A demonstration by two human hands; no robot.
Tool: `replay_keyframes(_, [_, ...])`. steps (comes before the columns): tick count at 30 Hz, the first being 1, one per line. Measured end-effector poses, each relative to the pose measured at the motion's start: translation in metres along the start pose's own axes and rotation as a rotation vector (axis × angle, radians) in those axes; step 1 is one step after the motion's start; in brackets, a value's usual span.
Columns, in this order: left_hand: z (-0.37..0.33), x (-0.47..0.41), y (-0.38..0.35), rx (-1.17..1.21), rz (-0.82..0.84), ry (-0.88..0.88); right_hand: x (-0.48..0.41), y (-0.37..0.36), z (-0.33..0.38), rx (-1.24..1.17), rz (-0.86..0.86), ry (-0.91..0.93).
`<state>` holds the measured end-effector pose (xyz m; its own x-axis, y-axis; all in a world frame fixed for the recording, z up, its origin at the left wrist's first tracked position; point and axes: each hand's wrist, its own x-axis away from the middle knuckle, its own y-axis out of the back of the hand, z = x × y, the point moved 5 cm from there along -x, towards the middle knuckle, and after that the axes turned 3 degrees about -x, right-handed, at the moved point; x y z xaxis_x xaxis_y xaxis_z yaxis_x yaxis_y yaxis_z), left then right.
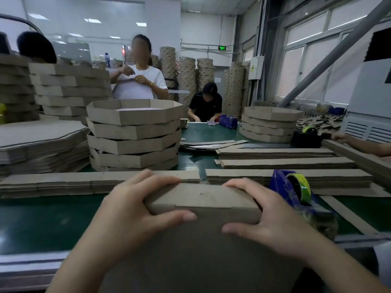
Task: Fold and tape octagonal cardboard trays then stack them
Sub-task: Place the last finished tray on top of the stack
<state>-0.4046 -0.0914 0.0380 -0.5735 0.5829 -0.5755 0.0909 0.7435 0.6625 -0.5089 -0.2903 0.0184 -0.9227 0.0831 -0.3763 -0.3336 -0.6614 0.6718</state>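
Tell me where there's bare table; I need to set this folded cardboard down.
Largest bare patch: green mat left of the left hand, bordered behind by the flat strip stack. Right is crowded: tape dispenser, strip piles.

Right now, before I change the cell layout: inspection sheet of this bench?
Surface: green table, mostly under cardboard.
Job's things: folded cardboard, held; finished tray stack ahead; shorter stack far right; flat blanks left; strip piles; blue tape dispenser to its right.
Clutter: cardboard scraps far right; second dispenser at the far edge.
Hands: left hand and right hand grip the folded cardboard, fingers over its top edge.
Cables: nothing seen on table.
Surroundings: person in white and person in black across the table; tray columns at back wall; windows right.
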Motion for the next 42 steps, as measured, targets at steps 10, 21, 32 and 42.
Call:
replay_keyframes(10, [-0.067,-0.07,0.09,0.007,-0.233,-0.097,-0.052,0.103,0.093,0.038,-0.102,0.154])
replay_keyframes(21, [-0.099,-0.123,0.156,-0.077,-0.365,-0.256,-0.108,0.179,0.194,0.274,-0.231,0.454])
replay_keyframes(32, [-0.074,-0.188,0.155,-0.489,-0.376,-0.457,-0.152,0.185,0.188,0.774,-0.487,0.704])
replay_keyframes(42, [0.031,-0.232,0.133,-0.943,-0.76,-0.439,-0.241,0.099,0.12,1.076,-0.737,1.12])
